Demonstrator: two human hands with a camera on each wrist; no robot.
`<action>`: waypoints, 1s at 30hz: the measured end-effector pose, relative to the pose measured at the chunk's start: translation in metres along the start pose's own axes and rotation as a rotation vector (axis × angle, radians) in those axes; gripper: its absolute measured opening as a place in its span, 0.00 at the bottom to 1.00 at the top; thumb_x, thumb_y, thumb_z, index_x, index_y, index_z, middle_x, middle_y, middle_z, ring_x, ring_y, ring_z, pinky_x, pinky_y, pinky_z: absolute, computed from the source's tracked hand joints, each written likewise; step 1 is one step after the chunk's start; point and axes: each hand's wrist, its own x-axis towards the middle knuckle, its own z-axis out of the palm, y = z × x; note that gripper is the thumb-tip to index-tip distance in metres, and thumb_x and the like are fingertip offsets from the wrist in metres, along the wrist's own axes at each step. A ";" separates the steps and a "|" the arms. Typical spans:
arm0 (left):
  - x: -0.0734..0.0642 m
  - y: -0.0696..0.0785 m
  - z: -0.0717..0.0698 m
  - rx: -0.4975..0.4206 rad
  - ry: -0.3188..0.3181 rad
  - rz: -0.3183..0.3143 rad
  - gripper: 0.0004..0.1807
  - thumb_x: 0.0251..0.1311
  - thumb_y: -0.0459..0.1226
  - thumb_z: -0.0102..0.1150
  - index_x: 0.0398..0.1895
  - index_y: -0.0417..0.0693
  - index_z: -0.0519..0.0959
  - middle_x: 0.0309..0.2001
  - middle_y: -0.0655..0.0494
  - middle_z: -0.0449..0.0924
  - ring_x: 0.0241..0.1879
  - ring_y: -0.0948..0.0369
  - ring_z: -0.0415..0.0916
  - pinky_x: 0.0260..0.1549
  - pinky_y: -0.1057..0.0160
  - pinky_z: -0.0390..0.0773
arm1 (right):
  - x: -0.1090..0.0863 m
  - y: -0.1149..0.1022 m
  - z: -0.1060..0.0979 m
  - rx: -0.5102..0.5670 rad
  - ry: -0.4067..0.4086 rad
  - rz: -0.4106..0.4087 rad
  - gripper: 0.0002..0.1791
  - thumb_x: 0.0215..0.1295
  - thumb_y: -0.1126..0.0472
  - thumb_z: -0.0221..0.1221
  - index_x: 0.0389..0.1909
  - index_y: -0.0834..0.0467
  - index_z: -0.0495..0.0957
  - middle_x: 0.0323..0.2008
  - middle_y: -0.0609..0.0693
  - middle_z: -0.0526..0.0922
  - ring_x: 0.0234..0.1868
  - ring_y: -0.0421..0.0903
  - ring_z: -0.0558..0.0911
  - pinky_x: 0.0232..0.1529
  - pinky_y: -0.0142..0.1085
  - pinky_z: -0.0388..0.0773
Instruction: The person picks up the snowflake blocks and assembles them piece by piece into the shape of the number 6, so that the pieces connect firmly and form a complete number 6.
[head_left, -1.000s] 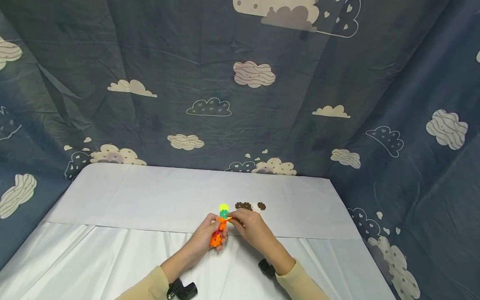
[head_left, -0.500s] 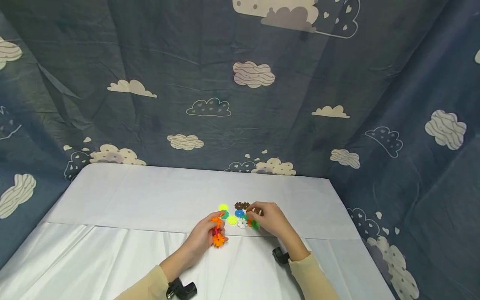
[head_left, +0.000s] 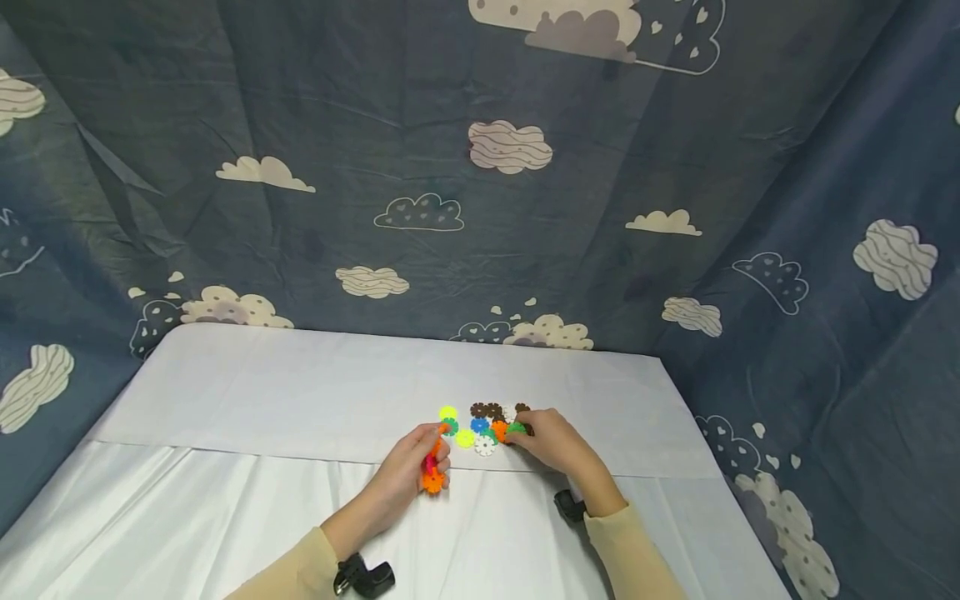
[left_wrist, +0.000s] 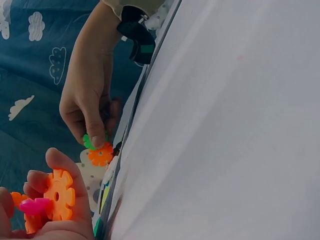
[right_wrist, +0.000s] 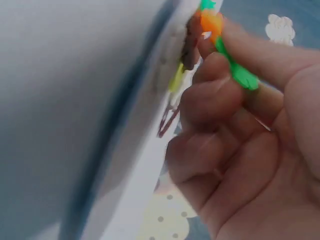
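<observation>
In the head view my left hand grips a small joined piece of orange and pink notched plastic discs. The left wrist view shows the orange disc upright against the fingers, with the pink disc set crosswise to it. My right hand pinches a green notched disc between thumb and fingers. An orange notched disc touches the green one; in the right wrist view this orange disc sits at the green disc's end. A teal disc shows beyond.
Loose discs lie between and beyond the hands: yellow, white, blue, brown and teal. They are on a white-covered table. A dark curtain with clouds hangs behind.
My right hand moved from beside the left hand over to the loose discs at the right, and now holds the green disc. The left hand stays near its place, its joined discs slightly turned.
</observation>
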 end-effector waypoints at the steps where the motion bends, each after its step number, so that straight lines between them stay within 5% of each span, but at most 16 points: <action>1: 0.000 0.000 0.000 0.000 -0.003 0.000 0.26 0.87 0.45 0.37 0.74 0.32 0.60 0.35 0.58 0.67 0.34 0.63 0.68 0.35 0.66 0.80 | 0.001 0.000 0.000 0.017 0.005 -0.002 0.10 0.69 0.54 0.71 0.39 0.57 0.86 0.25 0.47 0.78 0.27 0.43 0.71 0.31 0.36 0.68; 6: 0.000 0.002 0.000 0.002 -0.028 0.004 0.27 0.88 0.45 0.35 0.74 0.31 0.59 0.35 0.58 0.68 0.34 0.62 0.69 0.35 0.67 0.81 | 0.003 0.000 -0.004 0.089 0.033 0.022 0.16 0.69 0.58 0.71 0.55 0.58 0.85 0.39 0.50 0.89 0.35 0.46 0.81 0.38 0.40 0.80; 9: -0.001 0.002 -0.001 -0.004 -0.050 0.002 0.27 0.88 0.45 0.33 0.74 0.31 0.58 0.35 0.58 0.69 0.35 0.62 0.71 0.36 0.66 0.82 | 0.003 -0.003 -0.005 0.182 0.078 0.033 0.16 0.69 0.59 0.71 0.54 0.58 0.83 0.32 0.49 0.87 0.30 0.44 0.80 0.31 0.36 0.78; 13: -0.001 0.002 -0.002 -0.006 -0.076 -0.007 0.28 0.88 0.47 0.33 0.74 0.33 0.57 0.36 0.58 0.70 0.37 0.61 0.75 0.37 0.65 0.85 | 0.000 -0.015 -0.006 0.412 0.100 -0.003 0.10 0.76 0.59 0.63 0.52 0.59 0.83 0.22 0.47 0.78 0.21 0.42 0.70 0.23 0.31 0.66; 20: 0.000 0.000 -0.002 0.001 -0.094 -0.023 0.19 0.87 0.50 0.36 0.58 0.43 0.61 0.36 0.57 0.67 0.36 0.60 0.74 0.37 0.62 0.86 | -0.008 -0.048 0.003 0.782 0.070 -0.029 0.14 0.82 0.62 0.53 0.60 0.60 0.80 0.26 0.53 0.78 0.22 0.42 0.68 0.23 0.28 0.66; 30: -0.003 0.001 0.001 0.034 -0.126 -0.003 0.22 0.87 0.50 0.36 0.61 0.38 0.61 0.36 0.57 0.67 0.35 0.62 0.71 0.34 0.65 0.84 | -0.016 -0.074 0.024 0.820 0.190 -0.087 0.09 0.78 0.67 0.58 0.53 0.64 0.79 0.25 0.54 0.81 0.23 0.37 0.73 0.26 0.26 0.69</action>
